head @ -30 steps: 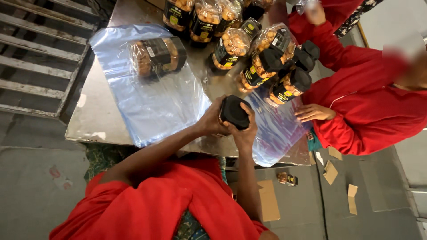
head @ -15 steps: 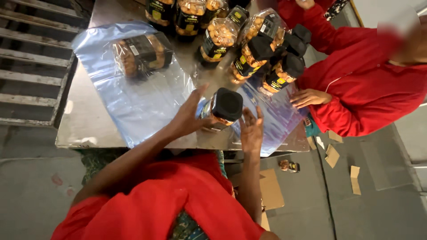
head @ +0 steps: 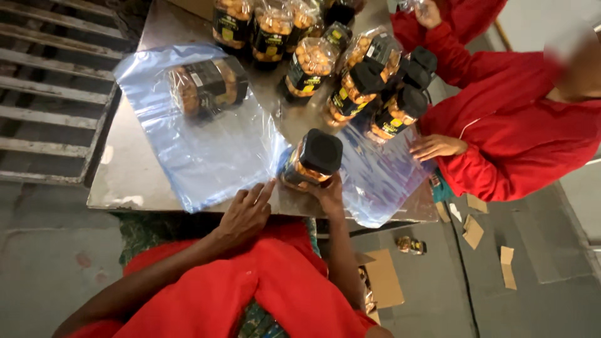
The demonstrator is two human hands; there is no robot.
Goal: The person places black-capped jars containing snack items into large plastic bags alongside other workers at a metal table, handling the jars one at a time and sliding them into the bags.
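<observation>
My right hand grips a clear jar of round orange snacks with a black lid, held tilted just above the near edge of the metal table. My left hand rests with fingers spread on the near edge of a large clear plastic bag that lies flat on the table. Another jar on its side sits inside that bag at its far end.
Several more black-lidded snack jars stand at the far side of the table. A second plastic bag lies to the right. A co-worker in red has a hand on it. Cardboard scraps litter the floor.
My left hand let go of the jar and dropped to the plastic bag's edge. The right hand now holds the jar alone, tilted toward the bag.
</observation>
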